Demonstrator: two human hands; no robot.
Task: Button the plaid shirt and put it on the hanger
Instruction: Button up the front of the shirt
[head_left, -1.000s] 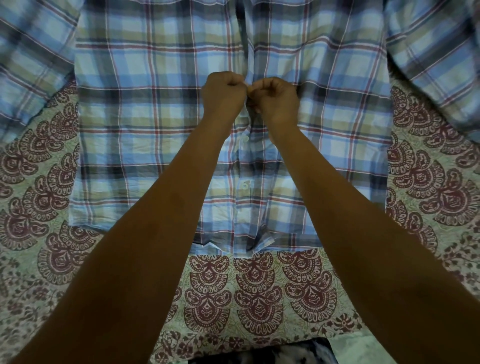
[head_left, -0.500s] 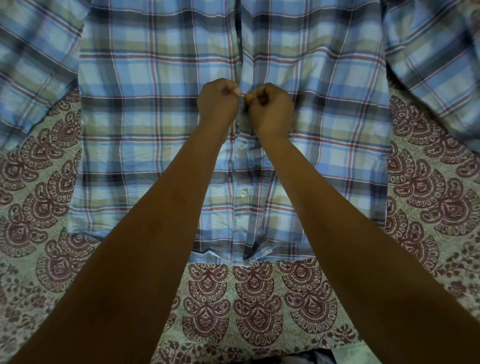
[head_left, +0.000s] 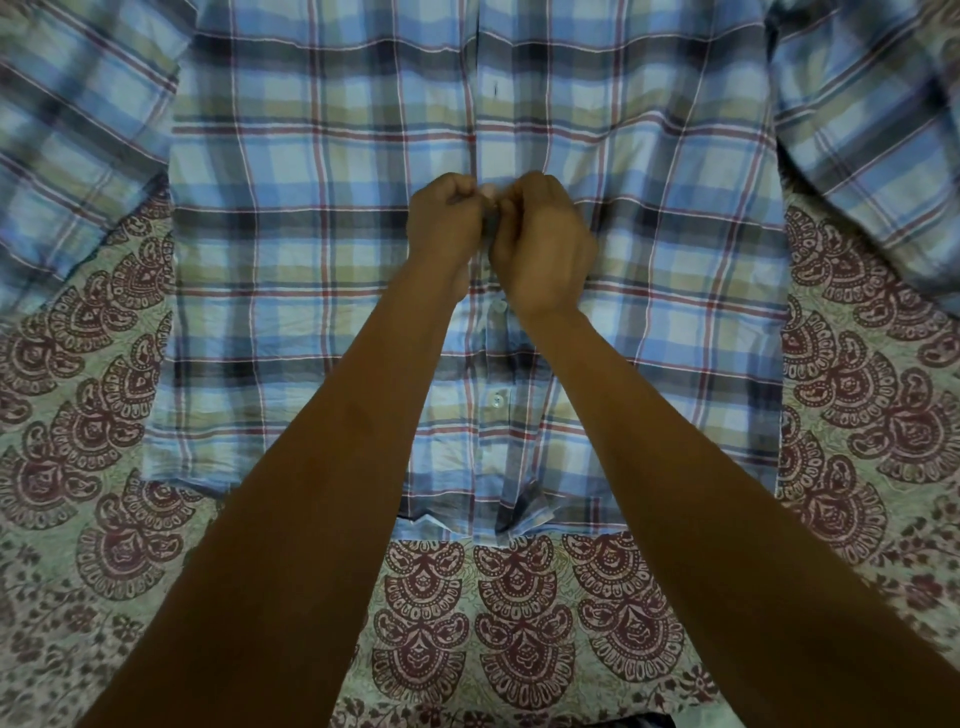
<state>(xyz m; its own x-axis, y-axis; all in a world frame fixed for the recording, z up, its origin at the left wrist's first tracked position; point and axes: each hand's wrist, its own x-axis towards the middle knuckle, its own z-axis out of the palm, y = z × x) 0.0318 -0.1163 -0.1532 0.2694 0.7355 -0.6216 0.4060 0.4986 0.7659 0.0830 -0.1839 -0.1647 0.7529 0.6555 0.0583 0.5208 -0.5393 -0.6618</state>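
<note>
The plaid shirt (head_left: 322, 260) lies flat and front up on a printed bedspread (head_left: 519, 623). Its hem (head_left: 452, 525) is toward the person and its top runs out past the far edge of the view. The left sleeve (head_left: 78, 130) and the right sleeve (head_left: 872, 130) spread outward and are cut off at the sides.

The left hand (head_left: 441, 228) and right hand (head_left: 540, 244) meet at the front strip about midway up. The knuckles touch and the fingers are curled in, each pinching the cloth edge. Something pale shows between the fingertips — button or nail, I cannot tell.

Below the hands a nearer button (head_left: 497, 399) and a farther button (head_left: 500, 306) sit on the closed front. At the hem the corners curl up. A dark buttonhole (head_left: 495, 89) shows beyond the hands.

Bare bedspread lies below the hem and on both sides of the shirt's body — wedges of it between body and sleeves.
</note>
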